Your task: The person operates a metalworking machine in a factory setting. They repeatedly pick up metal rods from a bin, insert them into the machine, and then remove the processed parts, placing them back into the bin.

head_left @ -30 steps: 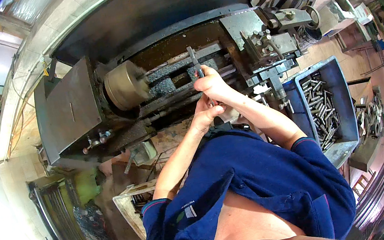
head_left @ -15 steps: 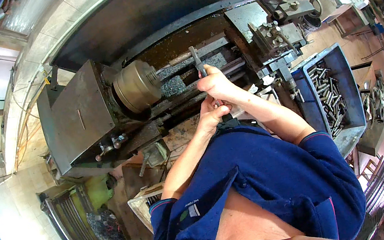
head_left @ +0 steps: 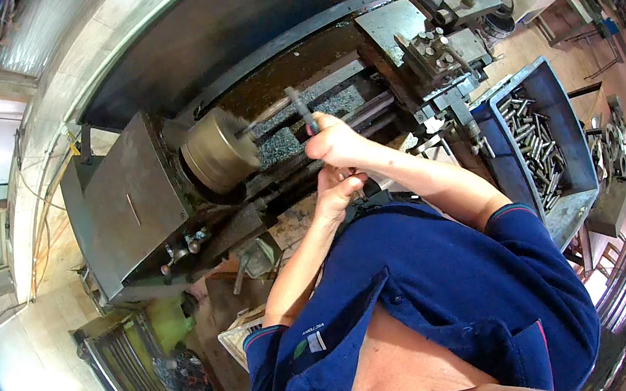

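Note:
In front of my chest my right hand (head_left: 336, 145) is closed round a long, slim grey metal tool (head_left: 299, 104). Its free end points away from me over the lathe bed, and its exact kind is unclear. Just below, my left hand (head_left: 338, 190) is closed, thumb and fingers pinched close to the right hand. What lies between those fingers is mostly hidden. Left of the tool's tip sits the lathe chuck (head_left: 217, 157), its front blurred. Metal shavings (head_left: 280, 147) lie on the lathe bed beneath the tool.
The lathe headstock (head_left: 121, 213) stands at left, with control levers (head_left: 182, 251) at its front. Right of my hands are the tool post (head_left: 433, 53) and carriage. A blue bin (head_left: 576, 153) of metal pins (head_left: 533, 139) stands at my right. A dark splash guard (head_left: 252, 29) rises behind.
Both hands and the tool have shifted slightly left, toward the chuck. The tool is blurrier now. Both hands stay closed.

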Demonstrator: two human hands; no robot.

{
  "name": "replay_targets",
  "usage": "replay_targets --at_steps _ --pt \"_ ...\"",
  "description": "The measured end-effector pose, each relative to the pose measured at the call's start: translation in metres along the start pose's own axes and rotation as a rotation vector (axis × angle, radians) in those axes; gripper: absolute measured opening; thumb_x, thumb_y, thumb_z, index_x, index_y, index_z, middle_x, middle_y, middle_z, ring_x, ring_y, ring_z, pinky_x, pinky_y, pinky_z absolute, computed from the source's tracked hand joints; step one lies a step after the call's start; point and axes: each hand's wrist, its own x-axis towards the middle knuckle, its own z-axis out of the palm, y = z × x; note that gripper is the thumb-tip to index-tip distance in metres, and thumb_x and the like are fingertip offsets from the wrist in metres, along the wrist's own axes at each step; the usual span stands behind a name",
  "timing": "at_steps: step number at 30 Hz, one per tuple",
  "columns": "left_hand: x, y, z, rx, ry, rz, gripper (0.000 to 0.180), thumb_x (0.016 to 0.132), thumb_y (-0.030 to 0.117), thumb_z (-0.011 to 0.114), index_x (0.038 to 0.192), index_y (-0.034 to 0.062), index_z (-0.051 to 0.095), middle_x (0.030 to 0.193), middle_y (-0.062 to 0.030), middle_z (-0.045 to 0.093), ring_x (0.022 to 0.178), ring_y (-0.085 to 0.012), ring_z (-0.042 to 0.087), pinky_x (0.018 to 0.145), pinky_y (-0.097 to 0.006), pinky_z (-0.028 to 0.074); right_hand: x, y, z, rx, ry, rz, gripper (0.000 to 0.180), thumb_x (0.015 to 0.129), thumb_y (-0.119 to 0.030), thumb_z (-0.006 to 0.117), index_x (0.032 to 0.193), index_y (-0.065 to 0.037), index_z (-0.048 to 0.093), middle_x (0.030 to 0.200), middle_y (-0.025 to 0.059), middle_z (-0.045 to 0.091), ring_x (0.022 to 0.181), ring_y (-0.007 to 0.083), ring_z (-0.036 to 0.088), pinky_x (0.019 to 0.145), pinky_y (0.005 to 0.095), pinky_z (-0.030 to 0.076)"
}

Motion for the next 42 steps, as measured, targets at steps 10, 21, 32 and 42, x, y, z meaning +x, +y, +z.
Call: replay_targets --at_steps 10,21,32,42 --pt "0.004 -0.010 -0.005 -0.005 -0.010 0.029 0.061 0.062 0.023 0.081 0.108 -0.0028 0.049 0.096 -0.0061 0.058 0.086 -0.0153 0.058 0.076 -0.026 0.048 0.001 0.004 -0.001 0.019 0.010 0.020 0.029 0.061 -0.014 0.059 0.084 0.002 0.051 0.075 0.0135 0.055 0.075 0.0216 0.055 0.067 0.0322 0.045" --pt "0.005 -0.007 0.004 -0.035 -0.019 0.043 0.048 0.063 0.010 0.077 0.103 -0.0004 0.052 0.085 -0.0031 0.058 0.080 -0.0133 0.058 0.074 -0.027 0.050 -0.001 0.002 -0.002 0.007 0.056 0.079 0.031 0.061 -0.013 0.059 0.086 0.004 0.053 0.076 0.0154 0.057 0.076 0.0232 0.056 0.068 0.0330 0.045" --pt "0.005 -0.008 0.004 -0.012 0.009 0.049 0.053 0.063 0.019 0.078 0.104 -0.0018 0.051 0.090 -0.0036 0.058 0.081 -0.0129 0.058 0.071 -0.025 0.048 -0.001 0.001 -0.004 0.030 -0.020 -0.013 0.019 0.063 -0.009 0.056 0.079 -0.005 0.046 0.068 0.0049 0.046 0.062 0.0149 0.045 0.053 0.0302 0.038" --pt "0.006 0.004 0.012 0.188 0.032 0.050 0.046 0.062 0.028 0.073 0.094 0.0005 0.056 0.078 -0.0067 0.062 0.071 -0.0132 0.058 0.064 -0.024 0.046 -0.002 0.004 -0.010 0.172 -0.035 -0.031 0.022 0.062 -0.013 0.057 0.079 -0.001 0.052 0.071 0.0059 0.051 0.070 0.0163 0.047 0.064 0.0319 0.040"
